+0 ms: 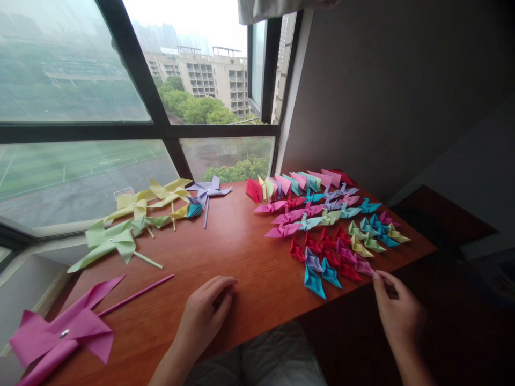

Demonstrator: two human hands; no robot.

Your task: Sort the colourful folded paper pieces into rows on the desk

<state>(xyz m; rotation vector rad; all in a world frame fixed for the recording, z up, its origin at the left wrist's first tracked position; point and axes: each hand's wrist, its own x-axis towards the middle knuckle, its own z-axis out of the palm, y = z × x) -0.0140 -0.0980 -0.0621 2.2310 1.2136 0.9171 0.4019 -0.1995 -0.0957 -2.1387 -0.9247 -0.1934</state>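
Note:
My right hand [398, 305] is at the table's front right edge, thumb and forefinger pinched on the tip of a pink paper boat [364, 266]. That boat lies at the near end of a cluster of folded boats, close to a red boat [349, 272] and a blue boat [330, 273]. My left hand [209, 303] rests on the wooden table [241, 262] near its front edge, fingers curled loosely in, with nothing seen in them. Another blue boat [314, 282] lies between my two hands.
Rows of paper cranes [309, 222] and folded paper pieces [298, 182] stand behind the boats. At the left lie paper pinwheels, among them a magenta one [80, 327], a green one [110, 239] and a purple one [209, 187]. A window [213, 131] borders the table's far side.

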